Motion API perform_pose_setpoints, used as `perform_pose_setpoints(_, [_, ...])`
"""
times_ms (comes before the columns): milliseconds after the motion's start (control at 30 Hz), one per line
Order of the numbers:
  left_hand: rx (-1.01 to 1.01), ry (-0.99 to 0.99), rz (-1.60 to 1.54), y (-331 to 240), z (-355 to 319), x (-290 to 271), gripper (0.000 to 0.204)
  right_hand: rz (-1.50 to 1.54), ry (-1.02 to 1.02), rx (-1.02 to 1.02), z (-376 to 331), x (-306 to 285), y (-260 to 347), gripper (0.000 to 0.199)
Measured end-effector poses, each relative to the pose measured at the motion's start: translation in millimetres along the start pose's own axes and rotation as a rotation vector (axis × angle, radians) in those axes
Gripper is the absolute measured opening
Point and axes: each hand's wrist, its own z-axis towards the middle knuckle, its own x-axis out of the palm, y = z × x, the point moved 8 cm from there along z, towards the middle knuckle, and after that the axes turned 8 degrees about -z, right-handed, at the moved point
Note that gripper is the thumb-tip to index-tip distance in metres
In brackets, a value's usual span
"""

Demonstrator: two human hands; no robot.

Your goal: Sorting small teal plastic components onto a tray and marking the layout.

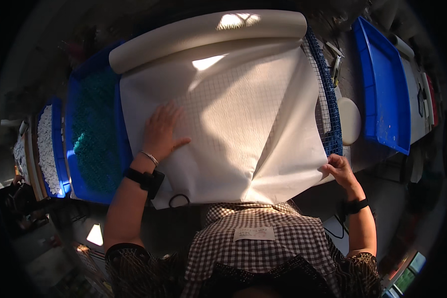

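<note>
A wide white sheet (233,109) stretches toward me from a thick white roll (203,37) at the far side. My left hand (161,130) lies on the sheet's left part, fingers spread and thumb out to the right. At the near right corner my right hand (340,170) pinches the sheet's edge between thumb and fingers. A diagonal fold runs through the sheet from its near edge toward the upper right. Faint grid lines show through it, and a blue mesh grid (335,134) sticks out beneath its right side.
On the left stand a blue tub of green granules (97,139) and a blue tray of white pieces (46,144). To the right are a round white object (349,120), a long blue tray (382,89) and small tools (337,67). A black loop (179,200) lies at the near edge.
</note>
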Motion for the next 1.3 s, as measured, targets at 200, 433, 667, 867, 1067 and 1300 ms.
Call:
perform_pose_setpoints(200, [0.04,-0.034,-0.029,-2,15,-5,0.081,0.094,-0.025,0.049,-12,4,-17,0.013])
perform_pose_setpoints(433, [0.073,-0.087,-0.11,-3,10,-11,0.067,0.207,-0.024,0.061,-16,8,-37,0.016])
perform_pose_setpoints(667, [-0.401,-0.672,-1.124,58,-54,-88,0.046,0.201,0.031,0.035,-19,17,-51,0.019])
perform_pose_setpoints(867, [-0.368,-0.382,-1.23,-65,-102,-92,0.041,0.235,0.138,0.016,-20,18,-59,0.022])
perform_pose_setpoints(1067, [-0.372,0.351,-1.636,-220,-131,29,0.03,0.329,0.229,-0.039,-23,22,-55,0.023])
perform_pose_setpoints(1300, [-0.607,0.82,-2.276,-334,-112,159,0.061,0.284,0.235,-0.092,-20,27,-57,0.025])
